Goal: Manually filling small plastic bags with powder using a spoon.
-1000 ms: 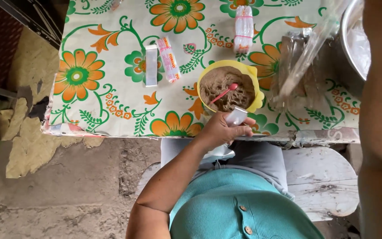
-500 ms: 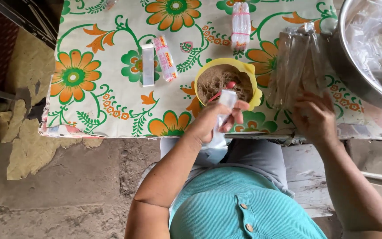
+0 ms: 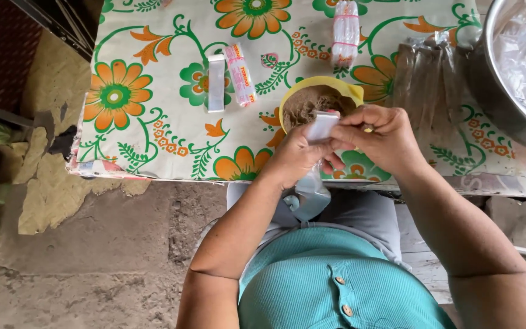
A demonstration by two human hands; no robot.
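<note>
- Fingers of left hand and right hand pinch the top edge of a small clear plastic bag, which hangs between them over the worktop edge.
- Just behind the hands: yellow bowl of brown material.
- Further out: wrapped rolls, stacked clear bags, metal basin.

You wear a teal ribbed top; small round buttons down its front; bare forearms; grey garment over your lap
</note>
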